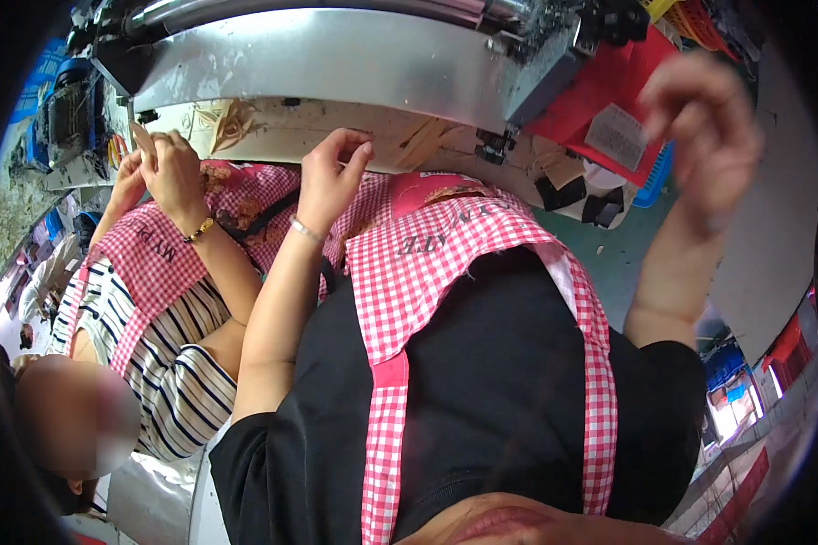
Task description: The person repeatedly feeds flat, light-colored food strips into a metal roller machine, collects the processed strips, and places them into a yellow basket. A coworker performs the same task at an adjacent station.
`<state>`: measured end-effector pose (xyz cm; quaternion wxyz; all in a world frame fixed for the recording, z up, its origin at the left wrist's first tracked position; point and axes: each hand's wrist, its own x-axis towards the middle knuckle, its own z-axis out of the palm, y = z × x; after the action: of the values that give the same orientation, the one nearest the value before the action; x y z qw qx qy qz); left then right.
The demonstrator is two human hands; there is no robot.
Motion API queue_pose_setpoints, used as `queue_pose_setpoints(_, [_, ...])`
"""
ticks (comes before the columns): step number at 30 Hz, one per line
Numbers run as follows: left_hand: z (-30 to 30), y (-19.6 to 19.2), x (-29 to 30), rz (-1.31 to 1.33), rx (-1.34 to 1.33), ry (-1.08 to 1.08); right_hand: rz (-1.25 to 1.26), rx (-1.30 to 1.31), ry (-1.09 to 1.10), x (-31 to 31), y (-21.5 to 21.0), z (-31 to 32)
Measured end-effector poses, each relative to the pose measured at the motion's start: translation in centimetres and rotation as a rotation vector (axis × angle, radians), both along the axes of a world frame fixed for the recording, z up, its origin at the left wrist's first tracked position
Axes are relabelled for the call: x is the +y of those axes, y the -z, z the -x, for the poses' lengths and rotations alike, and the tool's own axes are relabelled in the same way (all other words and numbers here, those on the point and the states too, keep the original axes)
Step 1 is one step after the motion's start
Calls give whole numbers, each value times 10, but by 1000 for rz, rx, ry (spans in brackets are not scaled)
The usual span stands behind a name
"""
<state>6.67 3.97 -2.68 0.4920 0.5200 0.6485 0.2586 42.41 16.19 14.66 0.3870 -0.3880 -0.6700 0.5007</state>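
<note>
My left hand (331, 183) is raised over the near side of the machine, its fingers curled in toward the thumb; whether anything is pinched there is hidden. A light band circles that wrist. Higher and to the right, my right hand (707, 136) is smeared by motion beside a red sheet-like surface (591, 77) with a white printed label (616, 136). Its fingers seem bent, but their grip is unclear. In front of me runs a wide curved metal machine plate (327, 56), and below it a pale work surface (286, 123) holds thin tan strips (427, 139).
At my left, a co-worker in a striped shirt (177, 400) holds a small tan piece (143, 138) in both hands. Black flat pieces (600, 207) lie at the right near a blue basket (656, 177). A dark machine end block (547, 80) juts toward me.
</note>
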Motion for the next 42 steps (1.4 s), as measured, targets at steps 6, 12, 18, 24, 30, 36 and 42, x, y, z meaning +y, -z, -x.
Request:
queue_pose_setpoints(6, [-40,75,2,-174,269,266,758,-318,-136,-134,163,42])
queue_pose_setpoints(12, [-61,104,11,-173,448,300,517,-618,34,-118,254,58])
queue_pose_setpoints(18, [-32,106,14,-78,158,124,719,-533,-8,-102,251,98])
queue_pose_setpoints(24, [-18,74,1,70,-133,98,669,-238,104,-101,246,136])
queue_pose_setpoints(30, [-7,27,-16,162,-584,10,454,-142,28,-95,185,165])
queue_pose_setpoints(36, [4,-39,1,148,-684,35,478,-39,-59,-70,118,168])
queue_pose_setpoints(42, [-10,-75,23,47,-651,-103,391,-86,6,-34,85,164])
